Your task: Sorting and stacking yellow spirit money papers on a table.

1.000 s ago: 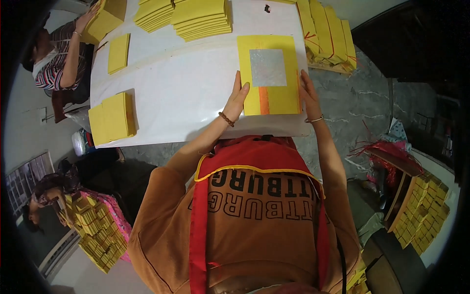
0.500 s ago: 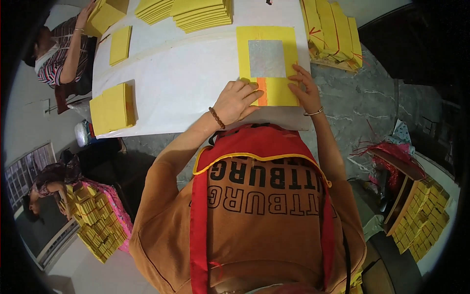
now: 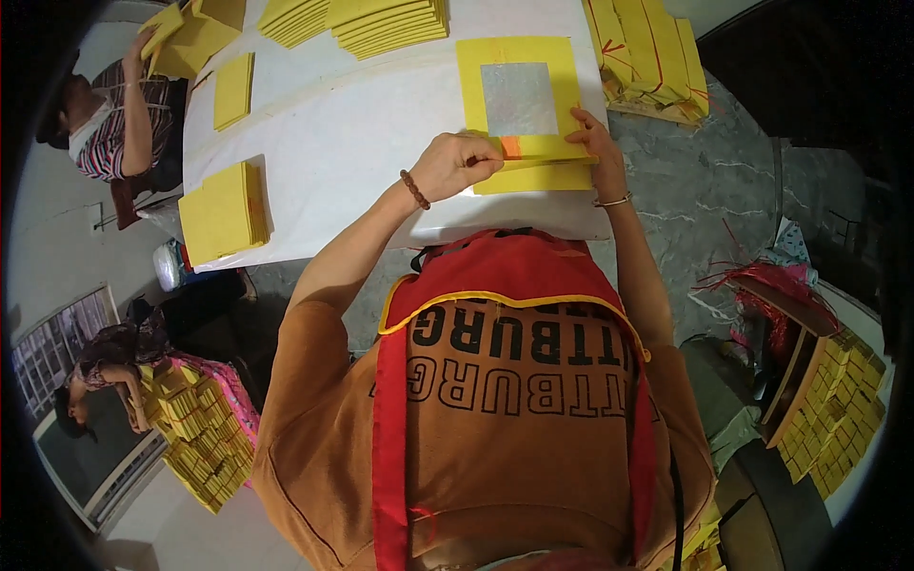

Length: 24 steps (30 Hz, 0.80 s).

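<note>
A yellow paper sheet [image 3: 470,81] with a silver square [image 3: 519,100] and an orange stripe lies near the table's right front corner. Its near edge is raised, showing more yellow paper [image 3: 533,180] underneath. At the left end of that raised edge, my left hand [image 3: 455,164] is closed in a pinch on the sheet. My right hand [image 3: 600,152] touches the right end of the edge with fingers bent; how firmly it grips there is partly hidden.
On the white table [image 3: 352,143] stand yellow paper stacks [image 3: 390,27] at the back and a folded stack [image 3: 221,211] at front left. Tied yellow bundles [image 3: 647,52] sit beyond the right edge. A co-worker [image 3: 133,124] handles yellow paper at far left; another person [image 3: 114,366] bends over bundles.
Both hands have shifted slightly, and the sheet's near edge, flat before, is now lifted away from the paper below. The far-left co-worker has raised a piece of yellow paper.
</note>
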Motion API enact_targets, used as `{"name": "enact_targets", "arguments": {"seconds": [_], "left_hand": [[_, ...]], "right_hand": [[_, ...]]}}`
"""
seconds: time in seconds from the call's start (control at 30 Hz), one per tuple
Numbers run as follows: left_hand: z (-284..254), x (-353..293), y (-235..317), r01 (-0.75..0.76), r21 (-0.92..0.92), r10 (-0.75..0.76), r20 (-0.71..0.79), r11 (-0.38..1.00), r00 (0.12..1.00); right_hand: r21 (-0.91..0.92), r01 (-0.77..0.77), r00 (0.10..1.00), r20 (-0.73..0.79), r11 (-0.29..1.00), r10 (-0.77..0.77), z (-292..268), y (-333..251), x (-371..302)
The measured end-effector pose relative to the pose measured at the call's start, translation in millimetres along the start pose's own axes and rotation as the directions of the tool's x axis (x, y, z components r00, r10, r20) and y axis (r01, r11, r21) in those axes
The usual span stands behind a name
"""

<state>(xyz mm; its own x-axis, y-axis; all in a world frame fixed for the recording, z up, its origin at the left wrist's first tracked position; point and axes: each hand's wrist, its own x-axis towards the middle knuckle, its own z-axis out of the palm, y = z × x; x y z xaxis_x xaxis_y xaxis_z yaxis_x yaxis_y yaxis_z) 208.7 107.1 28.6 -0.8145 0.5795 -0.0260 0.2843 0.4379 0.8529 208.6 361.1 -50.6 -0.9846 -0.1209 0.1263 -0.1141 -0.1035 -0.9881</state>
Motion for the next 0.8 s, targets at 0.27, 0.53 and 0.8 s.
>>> {"name": "enact_targets", "arguments": {"seconds": [0.27, 0.53, 0.8], "left_hand": [[-2.8, 5.7, -13.9, 0.221, -0.286, -0.197, 0.109, 0.933, 0.974], [-8.0, 12.9, -13.6, 0.303, -0.360, -0.289, 0.096, 0.882, 0.953], [-14.8, -1.2, -5.5, -0.144, -0.025, 0.145, 0.024, 0.989, 0.989]], "right_hand": [[-0.130, -0.005, 1.000, 0.004, 0.991, 0.005, -1.5, 4.7, -0.9], [-0.067, 0.038, 0.994, 0.100, 0.997, -0.031, -3.2, -6.9, 0.5], [-0.013, -0.042, 0.997, 0.071, 0.999, 0.043, -8.2, 4.4, -1.8]]}}
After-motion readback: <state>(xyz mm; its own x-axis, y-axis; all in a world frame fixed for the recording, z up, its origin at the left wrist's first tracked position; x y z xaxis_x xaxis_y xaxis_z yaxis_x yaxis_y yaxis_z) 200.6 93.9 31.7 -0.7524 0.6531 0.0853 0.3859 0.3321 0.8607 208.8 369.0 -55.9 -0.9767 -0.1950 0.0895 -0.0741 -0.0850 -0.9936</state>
